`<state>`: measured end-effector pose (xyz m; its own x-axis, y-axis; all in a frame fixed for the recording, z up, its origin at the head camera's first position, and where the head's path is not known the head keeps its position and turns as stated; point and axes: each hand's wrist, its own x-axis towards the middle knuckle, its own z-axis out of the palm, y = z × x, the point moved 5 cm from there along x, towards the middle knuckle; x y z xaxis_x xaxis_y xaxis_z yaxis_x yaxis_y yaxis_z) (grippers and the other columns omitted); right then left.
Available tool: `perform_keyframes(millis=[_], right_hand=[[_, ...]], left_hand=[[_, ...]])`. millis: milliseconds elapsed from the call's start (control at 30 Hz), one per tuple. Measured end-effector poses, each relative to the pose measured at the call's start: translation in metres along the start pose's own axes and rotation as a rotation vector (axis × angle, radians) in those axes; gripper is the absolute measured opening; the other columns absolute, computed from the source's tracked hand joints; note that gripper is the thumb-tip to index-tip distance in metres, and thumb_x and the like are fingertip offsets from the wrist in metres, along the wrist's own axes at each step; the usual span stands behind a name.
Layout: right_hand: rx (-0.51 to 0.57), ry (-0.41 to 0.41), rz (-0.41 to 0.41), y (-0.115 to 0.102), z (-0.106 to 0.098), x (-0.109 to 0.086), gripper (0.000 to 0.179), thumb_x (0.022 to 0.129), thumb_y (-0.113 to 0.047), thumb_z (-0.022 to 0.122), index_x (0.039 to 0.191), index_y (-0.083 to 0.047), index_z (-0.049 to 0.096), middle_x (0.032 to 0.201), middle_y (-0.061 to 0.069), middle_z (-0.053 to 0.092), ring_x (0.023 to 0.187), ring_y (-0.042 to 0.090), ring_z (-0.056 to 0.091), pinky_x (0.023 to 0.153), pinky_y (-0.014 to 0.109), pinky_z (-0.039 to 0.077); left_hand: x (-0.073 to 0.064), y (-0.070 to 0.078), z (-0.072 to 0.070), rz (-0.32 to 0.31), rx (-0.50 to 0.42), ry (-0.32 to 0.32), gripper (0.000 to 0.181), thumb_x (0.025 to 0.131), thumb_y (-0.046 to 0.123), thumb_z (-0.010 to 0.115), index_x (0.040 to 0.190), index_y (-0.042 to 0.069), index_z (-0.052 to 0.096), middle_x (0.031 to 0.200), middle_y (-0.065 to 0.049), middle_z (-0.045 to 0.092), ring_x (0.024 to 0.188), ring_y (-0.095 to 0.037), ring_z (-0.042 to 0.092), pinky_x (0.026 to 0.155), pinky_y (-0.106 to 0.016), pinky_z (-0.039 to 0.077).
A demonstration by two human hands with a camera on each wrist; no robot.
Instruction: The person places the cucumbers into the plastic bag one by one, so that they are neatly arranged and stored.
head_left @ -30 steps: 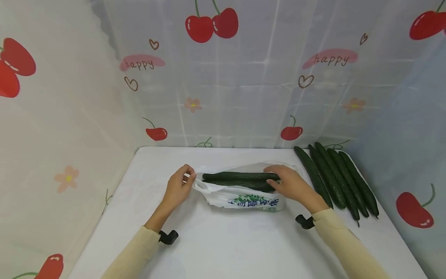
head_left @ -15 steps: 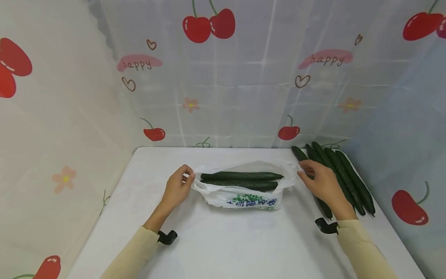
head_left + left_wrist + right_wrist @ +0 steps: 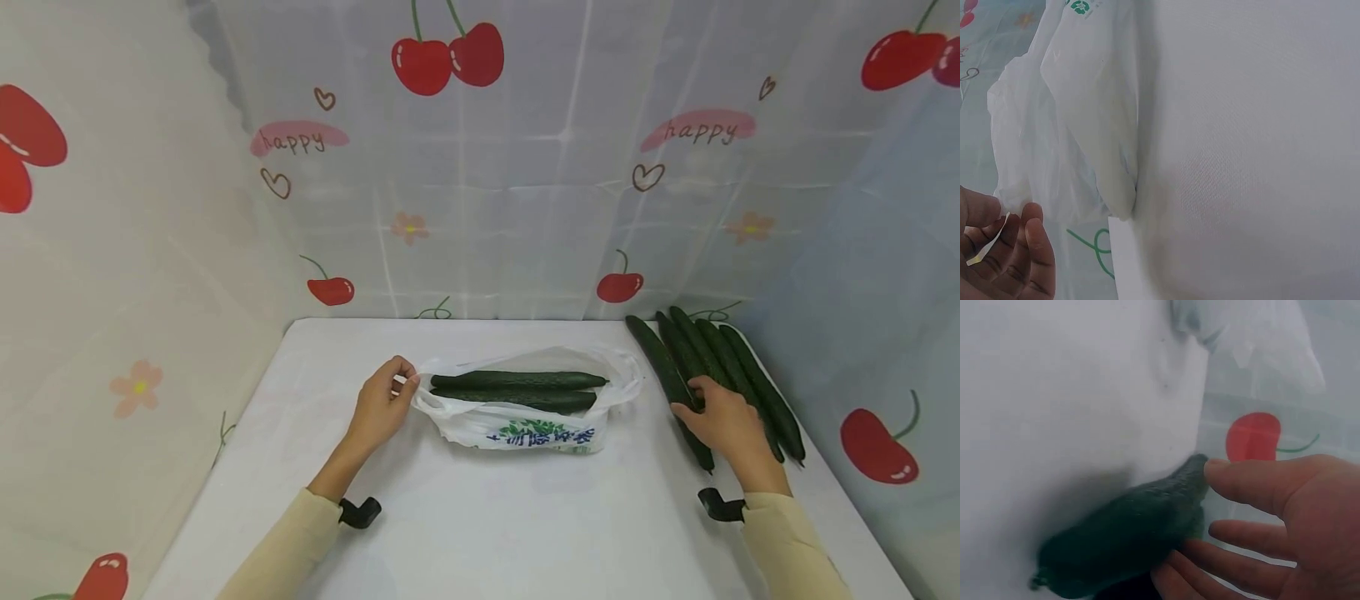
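Observation:
A white plastic bag [image 3: 465,427] with green and blue print lies on its side at mid-table, its mouth spread wide. Two dark green cucumbers [image 3: 517,381] show inside it. My left hand [image 3: 384,403] pinches the bag's left edge between thumb and fingers; the left wrist view shows the gathered film [image 3: 1015,199] there. At the right, my right hand [image 3: 729,423] is over the leftmost cucumber [image 3: 658,357] of a group. In the right wrist view its thumb and fingers are spread around that cucumber [image 3: 1122,534], not closed on it; whether they touch it I cannot tell.
Several more cucumbers [image 3: 759,382] lie side by side along the right edge of the white table [image 3: 480,525]. A cherry-print curtain [image 3: 517,183] stands behind the table and along both sides.
My right hand has left the cucumbers in the bag, passed the bag's right edge, and moved right and down over the loose cucumbers. The left hand keeps its pinch on the bag.

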<state>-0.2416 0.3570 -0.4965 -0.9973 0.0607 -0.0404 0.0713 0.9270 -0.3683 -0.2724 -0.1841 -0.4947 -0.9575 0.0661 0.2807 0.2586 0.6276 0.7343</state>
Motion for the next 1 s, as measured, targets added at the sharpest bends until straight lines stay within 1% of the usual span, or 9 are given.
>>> perform_keyframes(millis=[133, 300, 400, 533, 633, 867, 933, 1000], right_hand=[[0.019, 0.039, 0.006, 0.003, 0.008, -0.001, 0.066, 0.102, -0.033, 0.070, 0.148, 0.009, 0.048, 0.135, 0.041, 0.063, 0.106, 0.061, 0.067, 0.080, 0.071, 0.051], [0.049, 0.081, 0.032, 0.001, 0.019, -0.004, 0.065, 0.102, -0.030, 0.071, 0.150, 0.008, 0.048, 0.139, 0.040, 0.061, 0.113, 0.064, 0.063, 0.086, 0.075, 0.049], [0.063, 0.103, 0.034, -0.002, 0.025, -0.006, 0.065, 0.101, -0.028, 0.072, 0.151, 0.006, 0.049, 0.142, 0.041, 0.059, 0.117, 0.065, 0.062, 0.089, 0.075, 0.048], [0.067, 0.133, 0.030, -0.005, 0.029, -0.007, 0.068, 0.100, -0.024, 0.074, 0.155, 0.004, 0.045, 0.142, 0.039, 0.060, 0.113, 0.063, 0.064, 0.084, 0.072, 0.051], [0.061, 0.135, 0.040, -0.005, 0.031, -0.007, 0.070, 0.100, -0.025, 0.074, 0.157, 0.002, 0.043, 0.143, 0.038, 0.060, 0.110, 0.063, 0.065, 0.079, 0.069, 0.052], [0.051, 0.172, 0.035, -0.004, 0.033, -0.010, 0.066, 0.098, -0.027, 0.075, 0.152, 0.002, 0.051, 0.142, 0.038, 0.061, 0.105, 0.061, 0.067, 0.072, 0.067, 0.054], [0.055, 0.166, 0.040, -0.005, 0.033, -0.011, 0.067, 0.098, -0.026, 0.075, 0.153, 0.002, 0.050, 0.143, 0.039, 0.060, 0.104, 0.062, 0.067, 0.071, 0.068, 0.054], [0.059, 0.141, 0.055, -0.004, 0.033, -0.011, 0.068, 0.099, -0.025, 0.074, 0.156, 0.001, 0.047, 0.144, 0.041, 0.058, 0.107, 0.065, 0.065, 0.074, 0.070, 0.053]], left_hand=[[0.000, 0.000, 0.001, -0.005, -0.004, -0.002, 0.005, 0.108, 0.021, 0.065, 0.107, 0.017, 0.064, 0.111, -0.004, 0.073, 0.084, -0.015, 0.070, 0.071, -0.029, 0.055], [-0.001, 0.000, 0.001, -0.008, -0.005, -0.009, 0.005, 0.108, 0.021, 0.065, 0.108, 0.016, 0.064, 0.112, -0.005, 0.073, 0.085, -0.014, 0.070, 0.071, -0.028, 0.055], [-0.002, -0.001, 0.000, -0.015, -0.004, -0.012, 0.005, 0.108, 0.021, 0.064, 0.108, 0.016, 0.064, 0.111, -0.004, 0.073, 0.084, -0.015, 0.070, 0.071, -0.028, 0.055], [-0.002, -0.002, 0.000, -0.020, -0.004, -0.016, 0.004, 0.108, 0.021, 0.064, 0.108, 0.017, 0.064, 0.111, -0.004, 0.072, 0.085, -0.015, 0.070, 0.071, -0.028, 0.055], [-0.002, -0.002, 0.001, -0.016, -0.008, -0.018, 0.005, 0.109, 0.021, 0.064, 0.108, 0.017, 0.063, 0.111, -0.004, 0.072, 0.085, -0.015, 0.070, 0.071, -0.028, 0.055], [-0.001, -0.002, 0.001, -0.022, -0.009, -0.020, 0.005, 0.109, 0.021, 0.064, 0.108, 0.017, 0.063, 0.112, -0.005, 0.073, 0.084, -0.015, 0.069, 0.070, -0.028, 0.055], [-0.001, -0.002, 0.001, -0.020, -0.011, -0.019, 0.004, 0.109, 0.021, 0.064, 0.108, 0.017, 0.063, 0.112, -0.005, 0.073, 0.084, -0.015, 0.069, 0.070, -0.028, 0.055], [0.000, -0.001, 0.001, -0.013, -0.015, -0.017, 0.004, 0.108, 0.020, 0.064, 0.108, 0.016, 0.063, 0.111, -0.005, 0.073, 0.084, -0.015, 0.070, 0.070, -0.028, 0.055]])
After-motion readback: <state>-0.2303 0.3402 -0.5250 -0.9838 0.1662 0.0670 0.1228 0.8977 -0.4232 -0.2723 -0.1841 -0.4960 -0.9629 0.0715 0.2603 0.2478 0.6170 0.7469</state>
